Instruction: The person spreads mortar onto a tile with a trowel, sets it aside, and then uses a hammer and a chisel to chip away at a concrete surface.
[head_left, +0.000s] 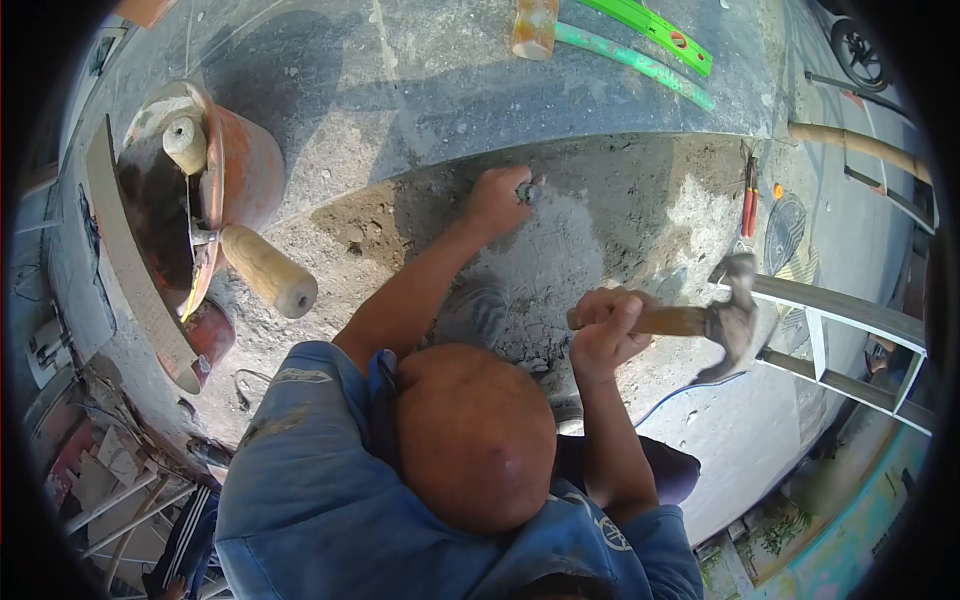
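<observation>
The left hand [495,200], above the middle of the frame, is closed in a fist around a chisel-like tool [526,192]; only its small greyish end shows, so I cannot be sure what it is. The fist sits over a strip of rough floor [565,240]. The right hand [610,335], right of centre, is clamped round the wooden handle of a hammer [680,321], whose metal head lies farther right, well apart from the fist.

To strike well, I would keep the tool's end clear of the left hand's knuckles and hold it steady at one angle. Gripping the hammer toward the far end of its handle, as here, gives reach; short, square blows should suit the crumbly floor better than wild ones. The ladder [850,304] overlaps the hammer head in the frame, so a swing kept toward the middle seems wiser. A glove and goggles would guard against chips.
</observation>
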